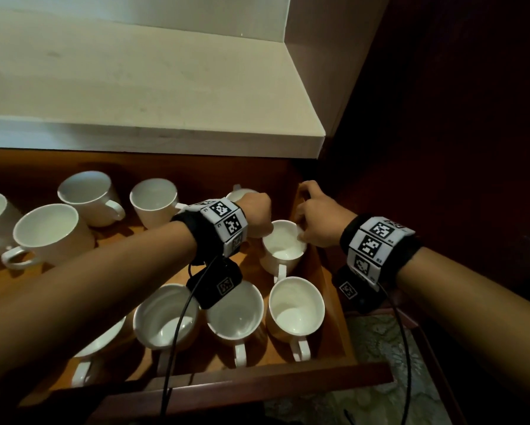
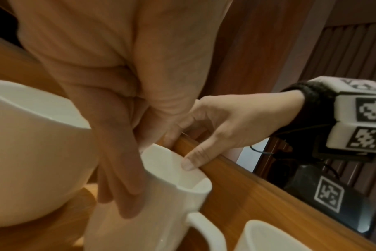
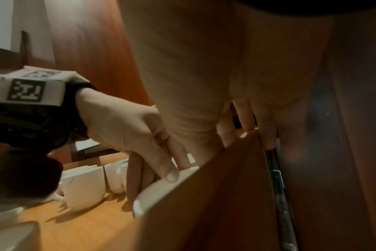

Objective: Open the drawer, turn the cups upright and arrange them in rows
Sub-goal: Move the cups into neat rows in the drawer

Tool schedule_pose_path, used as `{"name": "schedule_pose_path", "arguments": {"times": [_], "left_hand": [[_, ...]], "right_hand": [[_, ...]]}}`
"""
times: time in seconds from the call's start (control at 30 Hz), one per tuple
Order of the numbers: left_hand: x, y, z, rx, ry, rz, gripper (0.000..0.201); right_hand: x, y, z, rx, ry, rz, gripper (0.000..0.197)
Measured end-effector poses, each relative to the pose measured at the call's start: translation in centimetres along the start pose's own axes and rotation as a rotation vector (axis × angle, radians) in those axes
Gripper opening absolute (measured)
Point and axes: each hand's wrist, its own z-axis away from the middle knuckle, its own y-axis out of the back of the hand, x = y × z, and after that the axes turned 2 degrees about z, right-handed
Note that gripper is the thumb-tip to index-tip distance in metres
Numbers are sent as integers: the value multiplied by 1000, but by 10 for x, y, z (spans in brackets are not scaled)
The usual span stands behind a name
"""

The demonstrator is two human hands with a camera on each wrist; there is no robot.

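Note:
The wooden drawer (image 1: 319, 271) stands open with several white cups in it. One upright cup (image 1: 283, 243) (image 2: 167, 203) (image 3: 161, 190) stands against the drawer's right wall, its handle towards me. My left hand (image 1: 257, 216) (image 2: 118, 169) holds it from the left, fingers flat on its outer side and thumb on the rim. My right hand (image 1: 316, 222) (image 2: 225, 122) reaches over the wall (image 2: 236, 178), thumb tip inside the cup's rim and other fingers curled at its far edge. A front row of upright cups (image 1: 296, 305) (image 1: 234, 311) (image 1: 165, 320) sits nearer me.
More upright cups stand loosely at the drawer's back left (image 1: 86, 194) (image 1: 155, 200) (image 1: 47, 234), one more (image 1: 242, 193) half hidden behind my left hand. A pale countertop (image 1: 165, 87) overhangs the drawer's back. A dark cabinet side (image 1: 441, 118) rises on the right.

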Motion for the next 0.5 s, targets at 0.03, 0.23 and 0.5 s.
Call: {"name": "schedule_pose_path", "arguments": {"times": [0.03,0.23,0.5], "left_hand": [[1,0,0,22,12,-6,9],[3,-4,0,33,6,-4,8],[0,-12,0,-43,15,-10,21]], "right_hand": [[1,0,-1,12,8,-13,22],[6,-1,-3,29,33,-29,24],[6,-3,-4,-15,0,10,18]]}}
